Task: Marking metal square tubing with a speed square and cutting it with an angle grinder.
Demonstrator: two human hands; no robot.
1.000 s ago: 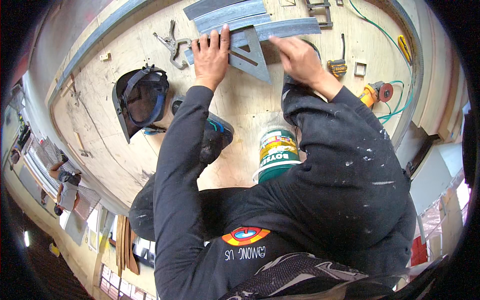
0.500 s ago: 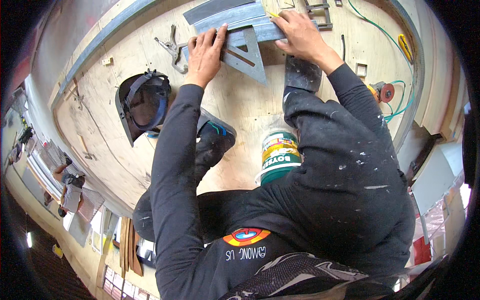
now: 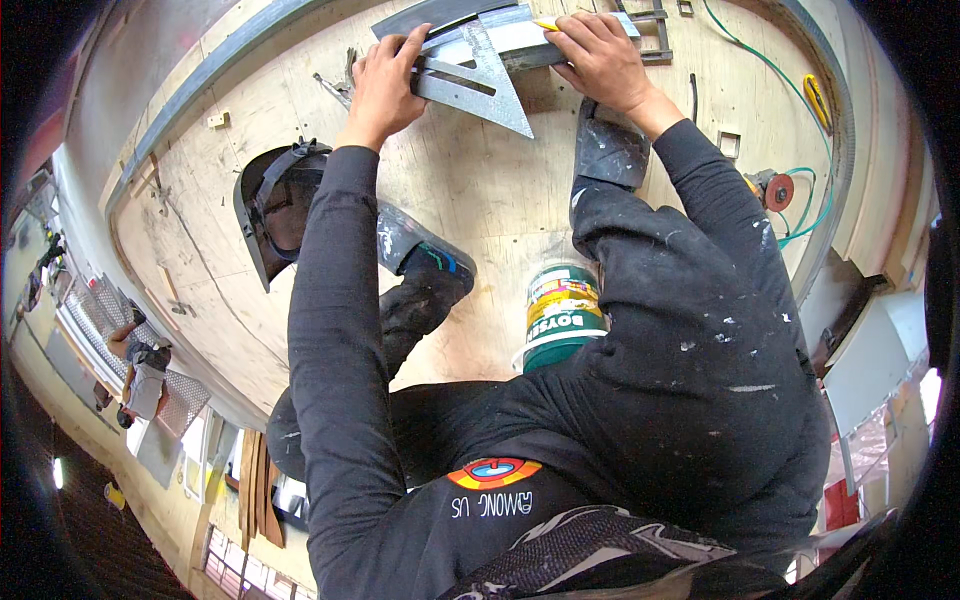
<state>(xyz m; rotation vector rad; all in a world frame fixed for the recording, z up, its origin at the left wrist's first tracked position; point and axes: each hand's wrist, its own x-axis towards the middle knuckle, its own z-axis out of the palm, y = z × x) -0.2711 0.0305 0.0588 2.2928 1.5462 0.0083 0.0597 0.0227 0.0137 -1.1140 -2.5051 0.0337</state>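
My left hand (image 3: 385, 88) is closed around one corner of a grey triangular speed square (image 3: 506, 106), whose pointed end aims toward me. The square lies tilted across a grey metal bar (image 3: 527, 52); whether it rests flat there I cannot tell. On the bar's right part, my right hand (image 3: 606, 62) has its fingers curled over the top, with a thin yellow pencil (image 3: 545, 26) sticking out between them. Behind the square runs a darker metal strip (image 3: 430, 16). A locking clamp (image 3: 335, 92) lies partly hidden beside my left hand.
On the plywood stand a welding helmet (image 3: 272, 220) at left and a green paint bucket (image 3: 562, 315) between my legs. An angle grinder (image 3: 774, 190), a green hose (image 3: 775, 66), a yellow-handled tool (image 3: 816, 102) and small metal frames (image 3: 655, 35) lie right. Another person (image 3: 150, 370) is far left.
My left hand has shifted left and turned the speed square, which sat squarer against the bar before. The bar's right end has swung up slightly, and the right hand moved a little right with the pencil.
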